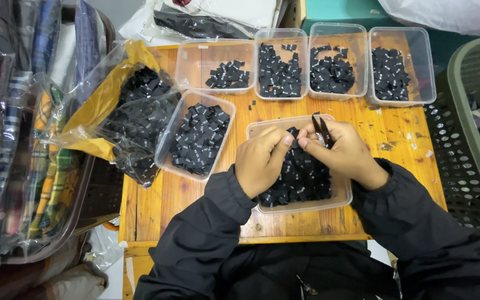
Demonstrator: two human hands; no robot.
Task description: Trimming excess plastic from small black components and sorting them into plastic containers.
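Label: a small black woven tag (294,133) is pinched between both hands, just above the near tub; its exact outline is hidden by the fingertips.
Handling: it is judged to be very light, soft and floppy, not fragile, and easily dropped or blown; a fingertip pinch at one short edge is judged best, so that the rest hangs free.
Left hand (262,161): closed in a thumb-and-forefinger pinch on the label's left end, held over the near tub's left half.
Right hand (345,153): closed on the label's right end, with small black snips (322,131) also gripped, blades pointing away over the near tub's far rim.
Near tub (344,199): a clear plastic tub, filled with loose black labels, lying on the wooden table (193,205) directly under the hands.
Second tub (165,150): set to the left of the near tub, slightly tilted in plan, half full of labels.
Row of tubs (429,66): four clear tubs lined up beyond the near tub, each holding labels.
Bag (98,100): a clear and yellow plastic bag of labels, lying left of the second tub.
Basket (473,111): a green mesh basket, standing right of the near tub.
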